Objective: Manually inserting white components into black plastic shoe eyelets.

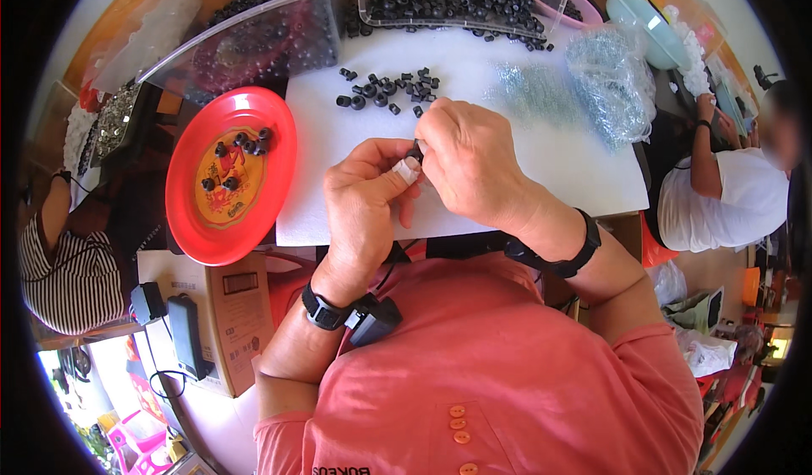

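My left hand [368,189] and my right hand [475,158] meet over the front of a white foam sheet [567,192]. Between their fingertips is a small black plastic piece [415,151], mostly covered by the fingers. The left thumb has a white wrapping on it, and both sets of fingers are closed in a pinch. Just beyond the hands lies a loose group of black plastic pieces [381,90], some round and some short and tubular. To the left, a red oval tray [283,149] holds several rounded black pieces [245,143].
Clear plastic bins [254,43] of black parts stand along the back. Small, thin silvery pieces [529,90] lie right of centre, beside a clear bag [611,77] of similar ones. A teal bowl [647,25] is at far right. Other people [719,192] sit at both sides.
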Available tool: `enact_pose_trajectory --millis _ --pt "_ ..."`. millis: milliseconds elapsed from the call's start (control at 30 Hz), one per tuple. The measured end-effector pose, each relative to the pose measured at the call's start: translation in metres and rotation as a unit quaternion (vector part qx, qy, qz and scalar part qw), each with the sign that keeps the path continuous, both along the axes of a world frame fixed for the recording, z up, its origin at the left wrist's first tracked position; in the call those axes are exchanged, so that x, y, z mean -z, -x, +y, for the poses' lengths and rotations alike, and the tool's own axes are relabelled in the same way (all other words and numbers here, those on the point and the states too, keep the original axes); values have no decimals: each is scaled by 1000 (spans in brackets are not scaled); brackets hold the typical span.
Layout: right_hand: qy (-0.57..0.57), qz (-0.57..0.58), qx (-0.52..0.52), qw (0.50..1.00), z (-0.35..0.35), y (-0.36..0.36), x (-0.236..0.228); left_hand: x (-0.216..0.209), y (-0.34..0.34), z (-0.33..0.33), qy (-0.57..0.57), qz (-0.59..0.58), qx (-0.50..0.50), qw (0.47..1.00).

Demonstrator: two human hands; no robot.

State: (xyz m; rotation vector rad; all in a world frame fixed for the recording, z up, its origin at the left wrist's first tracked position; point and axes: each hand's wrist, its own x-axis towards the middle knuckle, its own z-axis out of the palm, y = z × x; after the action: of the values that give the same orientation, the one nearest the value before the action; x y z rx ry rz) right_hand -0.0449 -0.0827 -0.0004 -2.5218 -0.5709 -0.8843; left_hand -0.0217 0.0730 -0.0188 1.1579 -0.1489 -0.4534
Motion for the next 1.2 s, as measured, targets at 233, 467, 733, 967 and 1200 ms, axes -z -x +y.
enact_pose_trajectory --millis 233,467,733,967,1200 --pt "-95 2 -12 995 0 7 8 -1 -1 4 19 12 10 1000" --pt "-126 -28 -8 992 4 6 11 -5 -2 4 11 25 24 999" --pt "-83 -3 -15 996 0 11 8 -5 3 7 -2 25 29 999" --pt "9 -34 -31 999 -1 15 4 -2 6 3 -18 -5 9 1000" --pt "-29 -22 26 999 14 21 12 0 8 -2 -17 -20 -26 999"
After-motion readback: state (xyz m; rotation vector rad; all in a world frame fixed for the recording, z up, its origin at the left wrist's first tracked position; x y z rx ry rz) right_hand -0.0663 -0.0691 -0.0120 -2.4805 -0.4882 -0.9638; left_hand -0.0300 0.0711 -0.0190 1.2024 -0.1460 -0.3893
